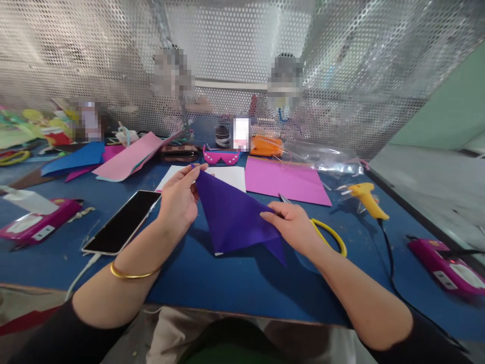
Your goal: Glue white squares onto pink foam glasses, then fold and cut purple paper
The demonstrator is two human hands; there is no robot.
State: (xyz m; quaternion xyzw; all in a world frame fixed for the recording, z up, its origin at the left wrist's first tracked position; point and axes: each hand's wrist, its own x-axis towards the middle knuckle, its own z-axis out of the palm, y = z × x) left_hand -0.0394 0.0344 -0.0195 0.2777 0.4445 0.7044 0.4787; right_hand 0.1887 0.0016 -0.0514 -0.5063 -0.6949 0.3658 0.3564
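Observation:
A folded sheet of purple paper is stretched between my two hands, a little above the blue table. My left hand pinches its upper left corner between thumb and fingers. At the paper's right side, my right hand grips the edge, thumb on top. A pointed flap of the paper hangs down below the right hand. Scissors with yellow handles lie partly hidden behind my right hand and wrist. White paper lies on the table behind the purple sheet.
A phone with a charging cable lies left. Pink paper, pink sunglasses and a pencil case are farther back. A yellow glue gun and magenta power strip sit right. Perforated metal mesh stands behind.

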